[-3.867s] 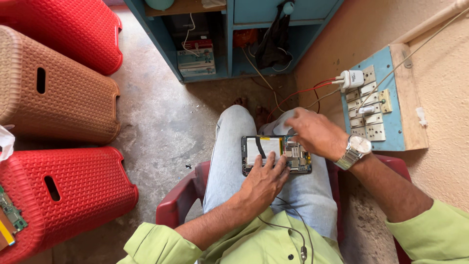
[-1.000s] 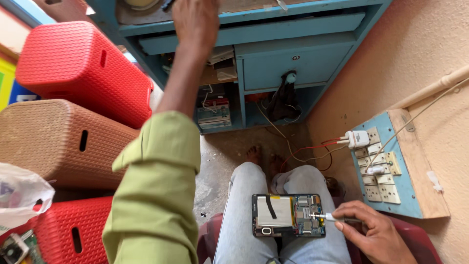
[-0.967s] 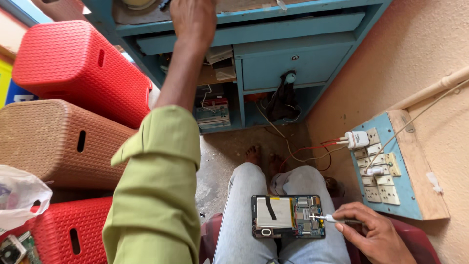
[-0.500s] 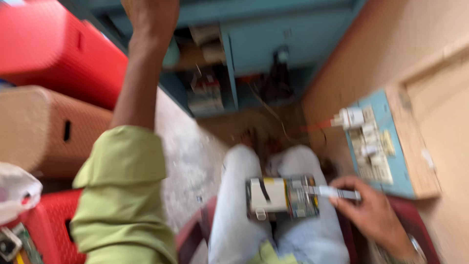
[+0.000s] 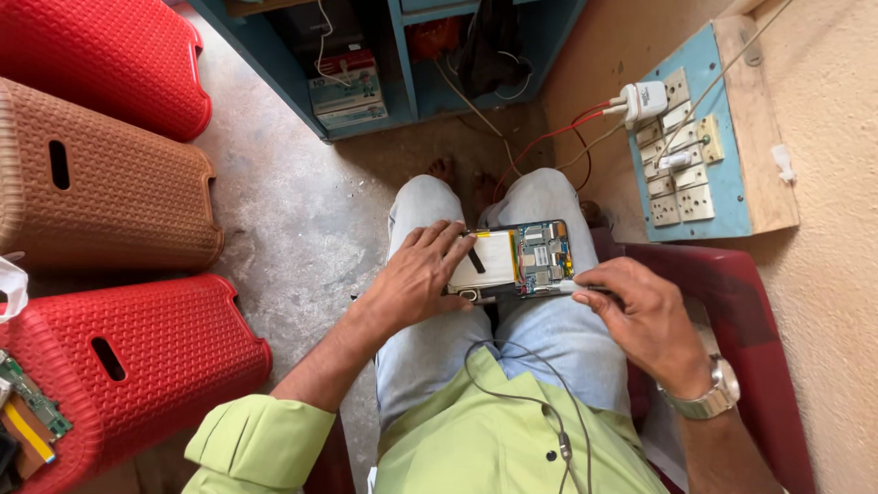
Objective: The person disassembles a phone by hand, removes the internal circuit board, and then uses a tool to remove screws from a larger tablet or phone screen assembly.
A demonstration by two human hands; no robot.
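Note:
An opened phone (image 5: pixel 517 259) lies across my knees with its back off, showing a white battery and a green circuit board. My left hand (image 5: pixel 416 279) rests on the phone's left end and steadies it, fingers spread over the battery. My right hand (image 5: pixel 645 320) pinches a thin white-handled tool (image 5: pixel 574 287) whose tip touches the lower right edge of the board. A metal watch is on my right wrist.
I sit on a red plastic chair (image 5: pixel 732 302). Red and brown plastic stools (image 5: pixel 101 183) stand at the left. A blue cabinet (image 5: pixel 402 55) with a small box and wires is ahead. A blue switchboard (image 5: pixel 686 146) with a white charger hangs on the right wall.
My left arm has come down from the blue cabinet's top and its hand now rests on the phone. The view has tilted down to my lap. My right hand stays at the phone with the tool.

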